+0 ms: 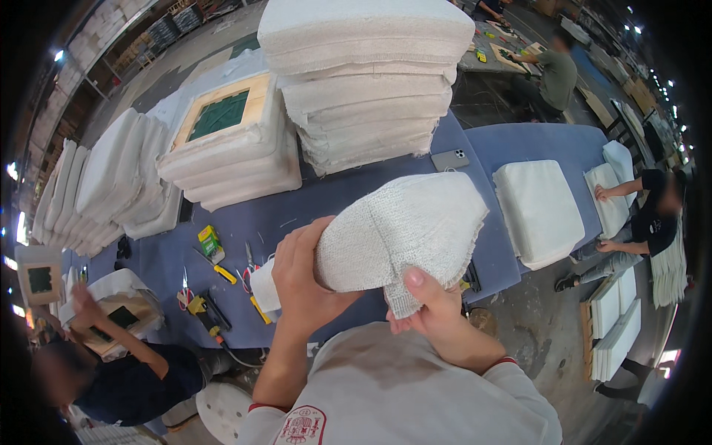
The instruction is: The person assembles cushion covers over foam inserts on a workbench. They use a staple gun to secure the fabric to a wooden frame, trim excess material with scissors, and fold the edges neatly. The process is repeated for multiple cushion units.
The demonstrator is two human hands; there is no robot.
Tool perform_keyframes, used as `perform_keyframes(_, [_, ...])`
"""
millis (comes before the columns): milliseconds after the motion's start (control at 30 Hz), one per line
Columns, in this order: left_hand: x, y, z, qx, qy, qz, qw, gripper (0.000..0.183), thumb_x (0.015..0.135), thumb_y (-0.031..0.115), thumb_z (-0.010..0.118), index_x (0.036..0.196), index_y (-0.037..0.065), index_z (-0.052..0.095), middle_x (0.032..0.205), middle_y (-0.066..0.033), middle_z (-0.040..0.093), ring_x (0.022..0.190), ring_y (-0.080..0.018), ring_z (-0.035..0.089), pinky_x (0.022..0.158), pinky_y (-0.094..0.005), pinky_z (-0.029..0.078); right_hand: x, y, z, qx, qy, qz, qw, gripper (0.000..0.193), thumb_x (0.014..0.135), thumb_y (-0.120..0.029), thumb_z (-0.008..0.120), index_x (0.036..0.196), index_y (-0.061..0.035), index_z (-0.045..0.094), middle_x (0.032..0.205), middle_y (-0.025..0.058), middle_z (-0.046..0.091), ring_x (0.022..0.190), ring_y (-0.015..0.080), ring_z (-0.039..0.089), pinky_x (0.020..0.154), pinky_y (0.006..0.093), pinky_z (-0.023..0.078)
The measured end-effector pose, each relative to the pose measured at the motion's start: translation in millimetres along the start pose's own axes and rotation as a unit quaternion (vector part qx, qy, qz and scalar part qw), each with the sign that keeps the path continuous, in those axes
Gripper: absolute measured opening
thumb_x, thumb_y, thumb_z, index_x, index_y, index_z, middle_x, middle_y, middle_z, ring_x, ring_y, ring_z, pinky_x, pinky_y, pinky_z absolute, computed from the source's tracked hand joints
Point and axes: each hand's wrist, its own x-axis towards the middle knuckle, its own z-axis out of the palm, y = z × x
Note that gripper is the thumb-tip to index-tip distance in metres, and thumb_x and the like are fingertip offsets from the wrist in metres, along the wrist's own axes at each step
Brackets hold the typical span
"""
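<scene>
White woven piece [363, 233], held between both hands at the near side of the blue table [248, 222]. I grasp its left part with the left hand [305, 278] and pinch its lower right edge with the right hand [436, 300]. Left of the grip: a yellow-handled cutter [225, 274]. Beyond: a tall stack of white cushions [363, 111], a phone [449, 160]. Right: a single white cushion [540, 211].

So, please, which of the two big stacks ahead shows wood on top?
The shorter left stack: a wooden frame surrounds a green panel; the tall stack has a white top.
</scene>
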Motion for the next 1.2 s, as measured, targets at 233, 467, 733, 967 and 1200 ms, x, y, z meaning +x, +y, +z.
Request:
perform_keyframes(233, [-14,-19,-12,-0.01,0.005,-0.024,1.0,0.086,0.062,0.026,0.097,0.138,0.003,0.063,0.12,-0.0167,0.071,0.109,-0.0351,0.071,0.098,-0.0433,0.053,23,33,-21,-0.067,-0.154,-0.072,0.983,0.026,0.105,-0.017,0.071,0.124,0.0004,0.067,0.083,0.0068,0.072,0.064,0.0127,0.068,0.052,0.0293,0.055])
perform_keyframes(467, [23,-18,-60,-0.248,-0.083,0.001,0.965,0.083,0.082,0.058,0.08,0.131,-0.007,0.069,0.126,-0.0253,0.072,0.122,-0.0393,0.069,0.107,-0.046,0.051,23,40,-9,-0.128,-0.182,0.085,0.971,0.017,0.097,-0.014,0.079,0.111,-0.0041,0.075,0.085,0.0032,0.073,0.068,0.0111,0.068,0.06,0.0304,0.058])
perform_keyframes(733, [86,-39,-25,-0.483,-0.297,0.127,0.814,0.051,0.082,0.035,0.085,0.111,-0.006,0.081,0.116,-0.0254,0.078,0.12,-0.0391,0.071,0.119,-0.0557,0.039,29,56,5,-0.039,-0.092,-0.173,0.98,0.024,0.091,-0.011,0.079,0.114,-0.0032,0.075,0.099,0.0038,0.077,0.092,0.015,0.073,0.087,0.0353,0.06])
perform_keyframes(967, [98,-41,-13,-0.515,-0.272,0.149,0.799,0.013,0.093,0.02,0.084,0.095,0.007,0.084,0.1,-0.0076,0.082,0.102,-0.0254,0.075,0.113,-0.0463,0.042,59,67,-26,-0.043,0.099,-0.15,0.983,0.03,0.093,-0.015,0.075,0.12,-0.0027,0.071,0.106,0.0061,0.075,0.098,0.0176,0.073,0.09,0.0368,0.06])
perform_keyframes(1200, [125,-19,31,-0.397,-0.323,0.209,0.833,0.062,0.09,0.036,0.087,0.141,0.005,0.067,0.14,-0.0168,0.069,0.13,-0.0373,0.064,0.111,-0.0449,0.049,94,80,-14,-0.091,0.132,-0.123,0.979,0.037,0.095,-0.02,0.072,0.127,-0.0022,0.067,0.113,0.0084,0.073,0.104,0.0202,0.072,0.092,0.0382,0.06])
